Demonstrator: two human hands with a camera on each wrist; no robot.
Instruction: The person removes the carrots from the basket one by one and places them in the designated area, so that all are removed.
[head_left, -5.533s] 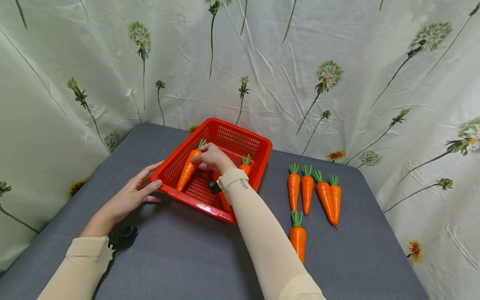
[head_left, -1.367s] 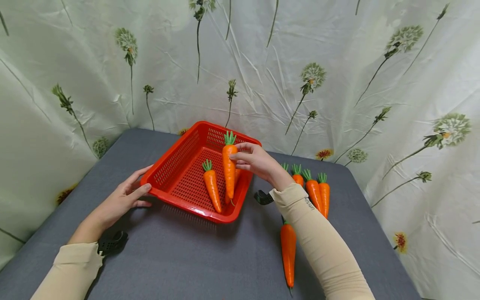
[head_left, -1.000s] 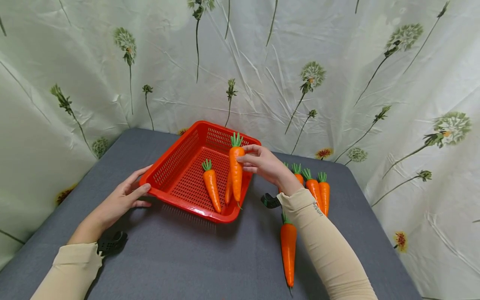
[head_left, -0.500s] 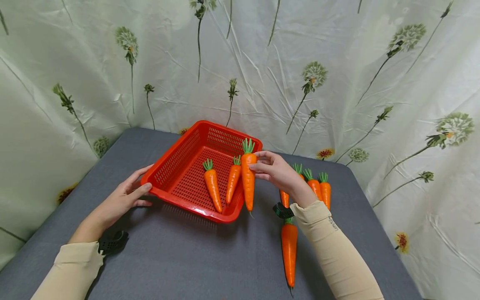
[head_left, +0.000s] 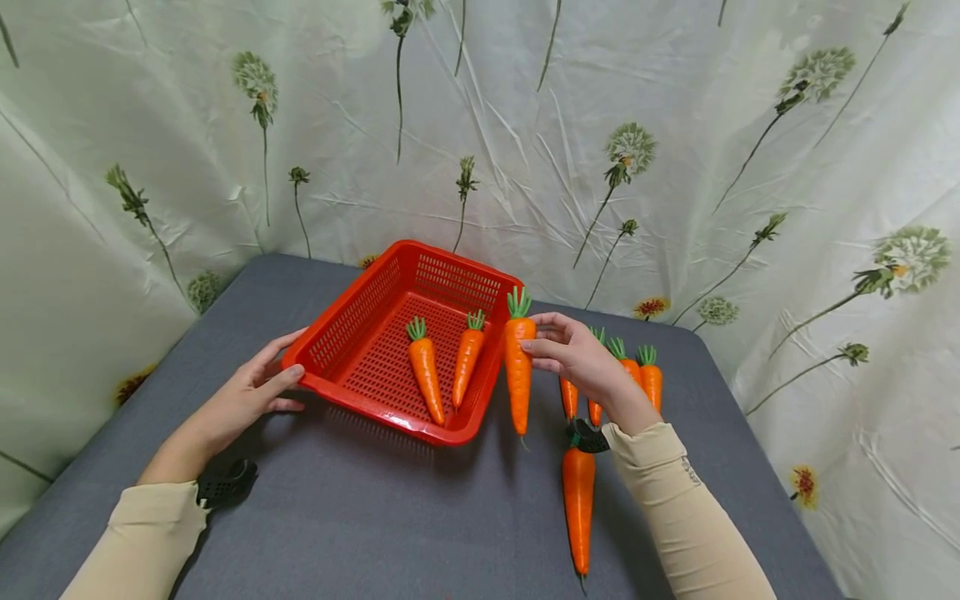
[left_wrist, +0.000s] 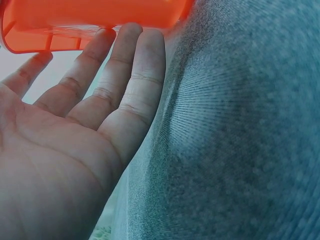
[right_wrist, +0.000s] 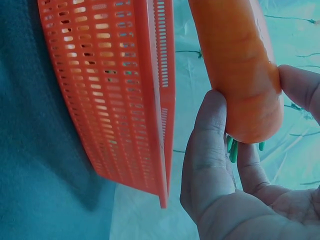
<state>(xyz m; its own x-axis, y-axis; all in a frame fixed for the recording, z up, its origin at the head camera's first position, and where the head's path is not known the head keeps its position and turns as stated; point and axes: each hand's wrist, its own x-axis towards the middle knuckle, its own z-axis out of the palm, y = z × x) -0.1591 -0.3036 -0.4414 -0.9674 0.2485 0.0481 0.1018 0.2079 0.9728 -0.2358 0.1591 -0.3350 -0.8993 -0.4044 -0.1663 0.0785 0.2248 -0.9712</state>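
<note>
My right hand [head_left: 581, 354] pinches an orange carrot [head_left: 519, 375] with green stalks between thumb and fingers. It hangs tip down, just outside the right side of the red plastic basket [head_left: 367, 407]. In the right wrist view, the thick end of this carrot [right_wrist: 240, 75] sits between the fingertips, apart from the basket wall [right_wrist: 107, 95]. Two carrots lie inside the basket, a left one [head_left: 426, 375] and a right one [head_left: 467, 365]. The left hand [head_left: 247, 387] touches the basket's front left corner; its fingers [left_wrist: 142, 75] look nearly straight in the left wrist view.
Several carrots [head_left: 651, 385] lie in a row on the grey cloth [head_left: 420, 525] at the right, partly hidden by the right hand and wrist. One more carrot [head_left: 577, 508] lies nearer the front. Behind the table hangs a floral curtain [head_left: 555, 208].
The right hand let go of one carrot inside the basket earlier, then carried another rightward from above the basket to outside its right wall. The left hand has stayed at the corner.
</note>
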